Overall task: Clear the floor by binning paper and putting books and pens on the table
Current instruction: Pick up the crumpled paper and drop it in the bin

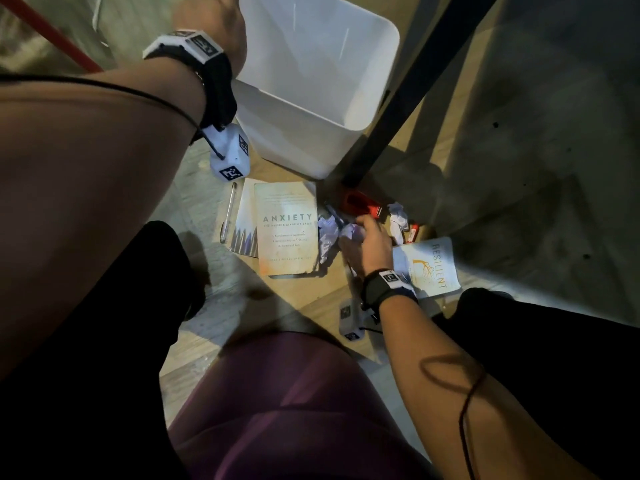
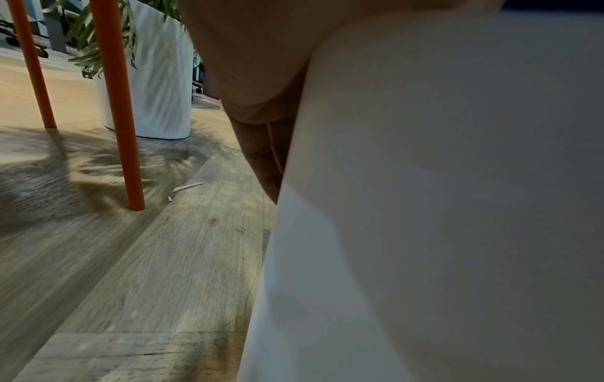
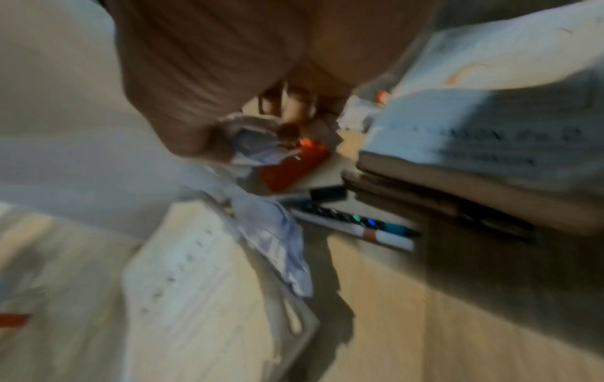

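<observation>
My left hand holds the left rim of the white bin, which leans towards me; in the left wrist view its fingers lie against the bin wall. My right hand pinches a crumpled paper ball on the floor, seen blurred in the right wrist view. Two more paper balls lie beside it. The "ANXIETY" book rests on another book, with a clear pen to their left. The "RESILIENT" book lies right of my hand.
A black table leg slants down right of the bin. A red stapler-like object sits at its foot. Another pen lies by the books. Orange legs and a white planter stand left of the bin. My knees crowd the near floor.
</observation>
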`<state>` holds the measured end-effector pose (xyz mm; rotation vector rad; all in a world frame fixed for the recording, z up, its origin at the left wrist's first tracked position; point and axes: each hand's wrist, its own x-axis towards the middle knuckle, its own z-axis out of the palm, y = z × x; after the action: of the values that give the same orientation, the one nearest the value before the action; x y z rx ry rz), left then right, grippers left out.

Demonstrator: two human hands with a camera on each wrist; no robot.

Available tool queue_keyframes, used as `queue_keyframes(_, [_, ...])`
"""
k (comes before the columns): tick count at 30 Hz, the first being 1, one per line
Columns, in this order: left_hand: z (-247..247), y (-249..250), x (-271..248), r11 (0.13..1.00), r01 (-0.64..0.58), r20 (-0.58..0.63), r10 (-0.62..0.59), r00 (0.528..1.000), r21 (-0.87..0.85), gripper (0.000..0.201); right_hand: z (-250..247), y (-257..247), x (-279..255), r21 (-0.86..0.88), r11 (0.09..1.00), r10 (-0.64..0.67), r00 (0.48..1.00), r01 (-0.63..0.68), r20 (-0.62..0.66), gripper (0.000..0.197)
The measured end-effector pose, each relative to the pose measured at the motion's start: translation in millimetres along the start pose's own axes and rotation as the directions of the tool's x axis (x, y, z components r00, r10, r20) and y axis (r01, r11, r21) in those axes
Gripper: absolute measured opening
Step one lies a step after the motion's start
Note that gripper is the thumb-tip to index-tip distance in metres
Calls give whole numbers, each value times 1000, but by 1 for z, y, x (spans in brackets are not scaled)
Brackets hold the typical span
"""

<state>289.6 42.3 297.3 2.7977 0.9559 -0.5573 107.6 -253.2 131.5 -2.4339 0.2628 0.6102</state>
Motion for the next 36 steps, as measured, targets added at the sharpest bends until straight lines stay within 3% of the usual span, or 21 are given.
queue_keyframes(2, [1, 0, 14, 991, -59, -103, 46, 994, -118, 47, -23, -23, -11, 123, 983, -99, 962, 134, -254, 26])
queue_keyframes(3, [-2, 0, 18, 973, -132, -174, 99, 980, -191, 52, -36, -39, -15, 168, 964, -129, 914, 207, -386, 26])
queue_keyframes(5, [-3, -1, 23, 950, -256, -272, 202, 941, -179, 54, -69, -82, -19, 243, 894, -182, 798, 378, -574, 31])
queue_keyframes(7, [-3, -4, 23, 941, -336, -252, 315, 915, -47, 51, -107, -136, -23, 259, 780, -284, 692, 569, -663, 34])
queue_keyframes(10, [-9, -5, 16, 923, -382, -173, 369, 913, -47, 54, -157, -211, -30, 235, 578, -435, 539, 781, -721, 33])
queue_keyframes(11, [-14, -4, 14, 920, -389, -172, 376, 910, -48, 54, -165, -229, -29, 204, 549, -480, 505, 811, -717, 33])
queue_keyframes(12, [-17, -4, 12, 922, -383, -170, 369, 914, -59, 53, -169, -241, -24, 176, 556, -517, 504, 812, -692, 34])
queue_keyframes(13, [-18, -4, 12, 924, -373, -165, 356, 920, -86, 52, -171, -249, -16, 146, 593, -551, 532, 792, -643, 39])
queue_keyframes(16, [-18, -4, 13, 917, -376, -148, 357, 923, -132, 54, -160, -247, 4, 38, 783, -545, 713, 621, -441, 64])
queue_keyframes(17, [-18, -5, 14, 912, -387, -143, 368, 919, -134, 57, -157, -238, 6, 70, 794, -523, 737, 604, -428, 63])
queue_keyframes(19, [-17, -5, 15, 913, -391, -132, 376, 917, -119, 57, -151, -215, 1, 177, 727, -474, 672, 663, -570, 37])
queue_keyframes(21, [-21, -5, 11, 918, -373, -135, 357, 924, -131, 53, -140, -184, -5, 267, 725, -314, 650, 635, -692, 23])
queue_keyframes(22, [-20, -5, 10, 922, -369, -133, 353, 926, -119, 52, -131, -170, -10, 329, 754, -202, 677, 569, -708, 23])
queue_keyframes(24, [-17, -5, 11, 911, -392, -126, 378, 917, -124, 54, -104, -137, -13, 581, 762, 108, 830, 284, -547, 11])
queue_keyframes(25, [-17, -5, 11, 910, -398, -127, 384, 915, -118, 52, -87, -118, -12, 653, 746, 226, 875, 127, -428, 10])
queue_keyframes(26, [-16, -5, 10, 915, -381, -129, 365, 922, -131, 49, -70, -102, -12, 649, 759, 266, 888, 48, -376, 11])
queue_keyframes(28, [-14, -4, 12, 931, -325, -149, 302, 942, -168, 53, -35, -64, -10, 450, 893, 169, 940, -19, -296, 11])
queue_keyframes(30, [-13, -1, 7, 954, -251, -149, 228, 962, -163, 54, -4, -36, -11, 279, 955, 111, 993, -97, -34, 20])
queue_keyframes(33, [-14, 2, -10, 996, -5, -15, 3, 1000, -87, 43, 28, -16, -10, 87, 995, 36, 981, -54, 192, 30])
queue_keyframes(36, [-15, 6, -16, 998, 54, 43, -52, 998, -24, 43, 38, -15, -8, -122, 992, 60, 943, -20, 328, 40])
